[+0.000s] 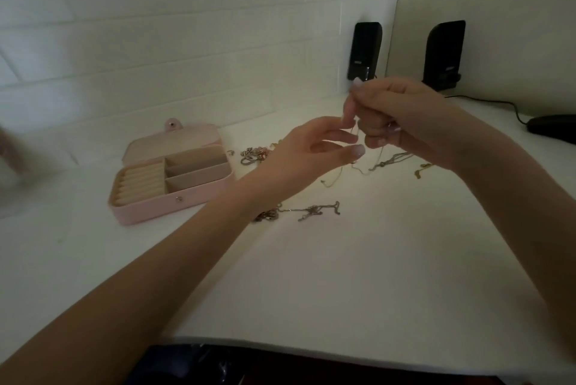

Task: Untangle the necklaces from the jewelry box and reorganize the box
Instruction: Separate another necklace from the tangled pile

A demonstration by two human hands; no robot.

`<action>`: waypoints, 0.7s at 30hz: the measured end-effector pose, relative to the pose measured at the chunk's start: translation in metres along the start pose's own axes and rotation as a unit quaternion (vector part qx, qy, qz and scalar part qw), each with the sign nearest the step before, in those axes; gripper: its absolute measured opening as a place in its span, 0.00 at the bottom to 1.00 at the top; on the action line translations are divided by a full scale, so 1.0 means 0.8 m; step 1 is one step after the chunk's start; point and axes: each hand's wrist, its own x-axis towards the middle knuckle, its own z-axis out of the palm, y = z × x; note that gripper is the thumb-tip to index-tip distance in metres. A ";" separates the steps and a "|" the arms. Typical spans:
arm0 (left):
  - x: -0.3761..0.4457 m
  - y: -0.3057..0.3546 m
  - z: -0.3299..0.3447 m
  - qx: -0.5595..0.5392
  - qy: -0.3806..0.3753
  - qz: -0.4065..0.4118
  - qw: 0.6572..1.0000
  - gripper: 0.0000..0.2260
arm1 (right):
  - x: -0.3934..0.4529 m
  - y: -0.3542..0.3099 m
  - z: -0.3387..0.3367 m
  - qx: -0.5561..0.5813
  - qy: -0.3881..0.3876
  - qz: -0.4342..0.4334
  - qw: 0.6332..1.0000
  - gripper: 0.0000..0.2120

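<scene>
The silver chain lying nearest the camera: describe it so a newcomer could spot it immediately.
Start at the open pink jewelry box on the white desk. Look right and slightly nearer, just past the left forearm: the silver chain lies there. Unlike the other tangles farther back, it is stretched into a loose line, untouched by either hand.
</scene>
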 end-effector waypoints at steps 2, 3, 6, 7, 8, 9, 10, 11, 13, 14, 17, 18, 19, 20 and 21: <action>0.003 -0.001 0.006 0.033 0.031 0.026 0.999 0.10 | -0.001 0.000 0.001 -0.008 -0.006 -0.002 1.000 0.17; 0.003 -0.004 0.005 0.043 0.036 0.036 0.998 0.06 | -0.001 -0.001 0.002 -0.009 -0.009 -0.005 1.000 0.17; 0.004 -0.012 0.003 0.034 0.018 0.021 0.999 0.05 | 0.000 -0.002 0.005 -0.024 -0.018 -0.011 0.999 0.17; 0.004 -0.014 0.001 0.008 0.014 0.003 1.000 0.07 | 0.000 -0.002 0.006 -0.035 -0.015 -0.011 0.999 0.17; 0.003 -0.015 -0.001 -0.033 0.009 -0.011 0.999 0.08 | 0.001 -0.003 0.007 -0.045 -0.010 -0.010 0.999 0.16; 0.002 -0.015 -0.004 -0.077 0.005 -0.018 0.997 0.08 | 0.001 -0.003 0.007 -0.052 -0.003 -0.008 0.999 0.16; 0.002 -0.016 -0.009 -0.112 0.006 -0.017 0.994 0.08 | 0.001 -0.003 0.005 -0.054 0.003 -0.006 0.998 0.16; 0.001 -0.016 -0.014 -0.129 0.017 -0.011 0.991 0.09 | 0.001 -0.003 0.003 -0.054 0.007 -0.003 0.998 0.16; 0.002 -0.017 -0.023 -0.150 0.057 -0.002 0.987 0.10 | 0.002 -0.002 -0.001 -0.059 0.016 0.004 0.998 0.16; 0.003 -0.017 -0.026 -0.167 0.080 -0.005 0.983 0.11 | 0.003 0.000 -0.003 -0.066 0.025 0.010 0.997 0.16; 0.004 -0.014 -0.033 -0.216 0.118 -0.029 0.969 0.12 | 0.006 0.005 -0.006 -0.091 0.072 0.037 0.993 0.16; 0.004 -0.013 -0.037 -0.219 0.124 -0.033 0.967 0.12 | 0.007 0.007 -0.007 -0.100 0.090 0.046 0.990 0.16; 0.004 -0.012 -0.042 -0.215 0.131 -0.034 0.967 0.12 | 0.008 0.010 -0.009 -0.109 0.108 0.054 0.987 0.15; 0.004 -0.011 -0.047 -0.202 0.140 -0.034 0.969 0.11 | 0.009 0.013 -0.013 -0.119 0.129 0.062 0.982 0.14; 0.004 -0.010 -0.053 -0.185 0.151 -0.028 0.971 0.11 | 0.011 0.015 -0.016 -0.127 0.154 0.071 0.977 0.11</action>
